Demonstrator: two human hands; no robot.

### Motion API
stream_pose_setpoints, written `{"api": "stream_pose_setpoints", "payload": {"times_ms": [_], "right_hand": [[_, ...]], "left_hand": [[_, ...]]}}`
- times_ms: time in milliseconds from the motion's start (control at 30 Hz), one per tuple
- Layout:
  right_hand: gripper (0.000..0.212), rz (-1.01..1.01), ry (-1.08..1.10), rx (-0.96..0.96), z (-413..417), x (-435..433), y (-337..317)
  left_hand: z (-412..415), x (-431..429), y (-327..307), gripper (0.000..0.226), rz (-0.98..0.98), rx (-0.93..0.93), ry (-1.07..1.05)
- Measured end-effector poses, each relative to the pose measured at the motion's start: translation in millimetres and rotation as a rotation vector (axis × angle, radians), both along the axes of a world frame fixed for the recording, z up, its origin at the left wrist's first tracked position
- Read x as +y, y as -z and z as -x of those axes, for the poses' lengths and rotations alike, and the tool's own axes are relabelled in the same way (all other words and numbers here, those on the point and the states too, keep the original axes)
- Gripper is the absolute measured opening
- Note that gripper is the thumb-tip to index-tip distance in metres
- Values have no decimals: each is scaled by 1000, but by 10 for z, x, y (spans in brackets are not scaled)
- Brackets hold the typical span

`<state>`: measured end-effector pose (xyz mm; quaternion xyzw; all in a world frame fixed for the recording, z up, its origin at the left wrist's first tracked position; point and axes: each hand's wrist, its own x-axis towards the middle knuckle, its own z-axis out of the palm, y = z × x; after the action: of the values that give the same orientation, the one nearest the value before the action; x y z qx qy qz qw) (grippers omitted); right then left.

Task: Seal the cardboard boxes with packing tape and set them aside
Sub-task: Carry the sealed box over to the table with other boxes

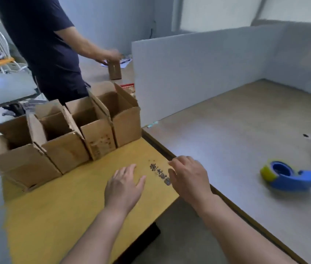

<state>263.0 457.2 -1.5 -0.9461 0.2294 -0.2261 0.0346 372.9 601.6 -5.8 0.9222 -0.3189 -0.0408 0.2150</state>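
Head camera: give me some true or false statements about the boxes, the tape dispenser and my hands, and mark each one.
1. The four boxes on the yellow table stand open. True.
2. The left hand and right hand hold nothing. True.
3. The dispenser sits on the yellow table. False: it lies on the grey table, apart from both hands.
4. The dispenser is red. False: it is blue.
5. A second person stands behind the boxes. True.
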Motion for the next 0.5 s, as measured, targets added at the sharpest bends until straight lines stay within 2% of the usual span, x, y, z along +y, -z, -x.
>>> {"api": "stream_pose_setpoints", "payload": {"times_ms": [100,167,233,333,500], "right_hand": [[12,28,118,-46,674,-423,91],[6,58,199,-88,1110,-660,145],[16,77,275,-121,1518,-872,179],[15,124,406,-119,2080,-1104,194],[29,109,607,-109,2844,-1419,306]], "left_hand": [[529,-511,46,46,-3,-22,113],[855,-839,58,45,30,-34,201],[1163,-1176,54,45,73,-32,285],[1599,-1637,62,46,90,-21,417],[2205,-2271,123,47,93,-28,627]]}}
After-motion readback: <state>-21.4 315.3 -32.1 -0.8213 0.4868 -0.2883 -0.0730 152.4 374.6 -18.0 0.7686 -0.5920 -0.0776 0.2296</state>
